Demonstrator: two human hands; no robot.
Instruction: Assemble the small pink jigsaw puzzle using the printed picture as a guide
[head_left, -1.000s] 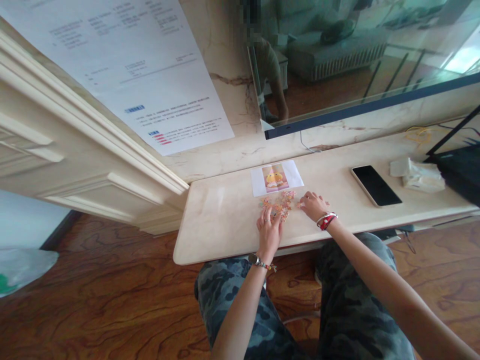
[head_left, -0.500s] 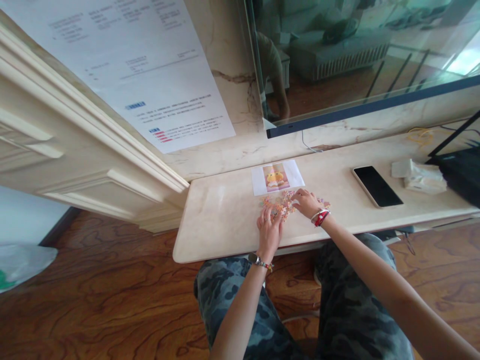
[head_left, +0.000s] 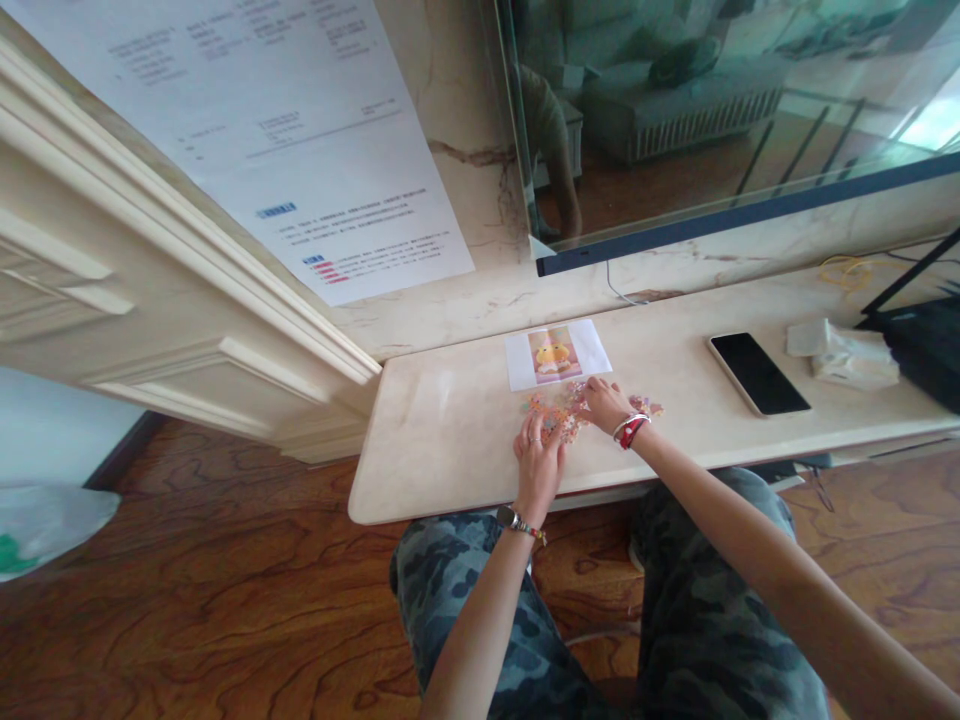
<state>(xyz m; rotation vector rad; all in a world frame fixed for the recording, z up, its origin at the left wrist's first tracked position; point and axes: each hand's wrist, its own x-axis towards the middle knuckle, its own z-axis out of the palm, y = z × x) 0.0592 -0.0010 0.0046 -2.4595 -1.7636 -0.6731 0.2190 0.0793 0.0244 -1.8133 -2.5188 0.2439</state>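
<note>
A loose heap of small orange and pink jigsaw puzzle pieces [head_left: 570,430] lies on the pale tabletop. My left hand [head_left: 538,455] rests at the heap's near left side, its fingers apart and touching the pieces. Over the right part of the heap, my right hand [head_left: 606,404] has its fingers bent down and drawn together; what is under the fingertips is hidden. Several more pieces show past its wrist on the right. Just behind the heap is a white sheet with a picture [head_left: 553,356] of yellow cartoon figures.
A phone [head_left: 757,374] lies to the right on the pale shelf [head_left: 427,440], with a tissue pack [head_left: 847,355] and a black router [head_left: 922,345] beyond it. A large screen [head_left: 675,225] stands above. A cabinet door [head_left: 217,380] borders the left side.
My right hand has shifted slightly left over the puzzle pieces, uncovering a little more of those at its right. My left hand stays in about the same spot.
</note>
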